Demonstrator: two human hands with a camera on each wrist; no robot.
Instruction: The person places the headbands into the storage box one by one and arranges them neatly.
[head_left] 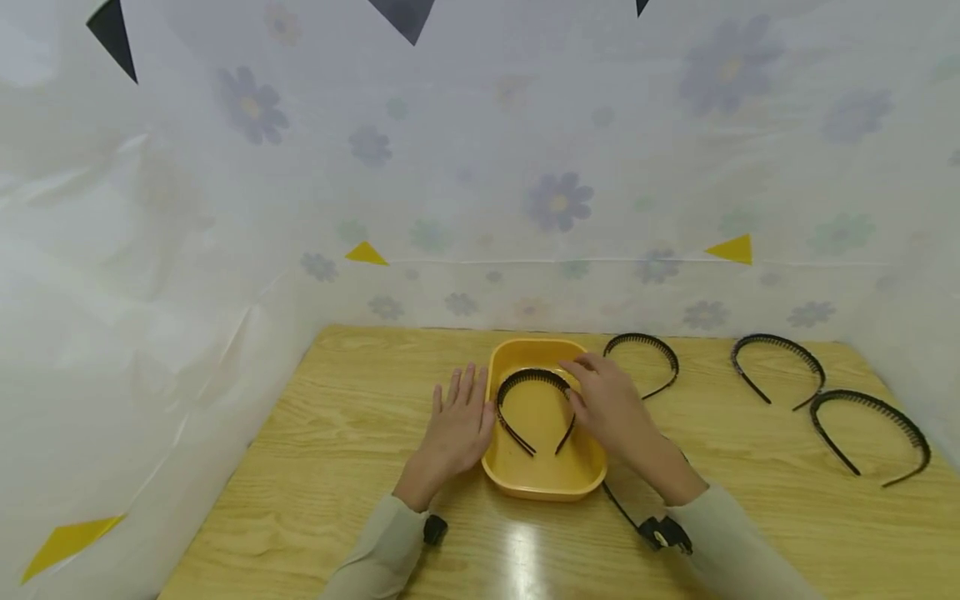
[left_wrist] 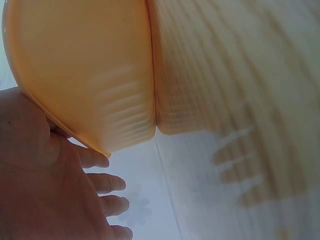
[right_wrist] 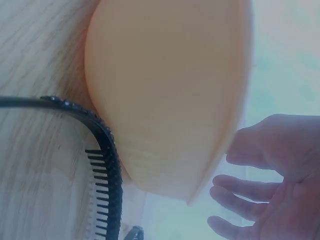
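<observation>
A yellow plastic tray [head_left: 542, 490] stands on the table with a black toothed headband [head_left: 531, 374] lying inside it. The left leg of that headband looks doubled near its tip. Against the tray's left wall rests my left hand [head_left: 455, 425], fingers straight and pointing away, thumb along the rim. My right hand [head_left: 609, 406] is over the tray's right rim, fingers loosely bent, thumb and fingertips close to the headband's right side; whether they touch it is unclear. In the right wrist view, another black headband [right_wrist: 114, 185] lies beside the tray's outer wall.
One headband [head_left: 651, 337] lies behind my right hand, and two more, a headband [head_left: 787, 343] and a nearer headband [head_left: 877, 402], are at the far right. A thin black leg [head_left: 619, 505] shows below my right forearm. White flowered sheeting [head_left: 480, 208] encloses the wooden table [head_left: 360, 400].
</observation>
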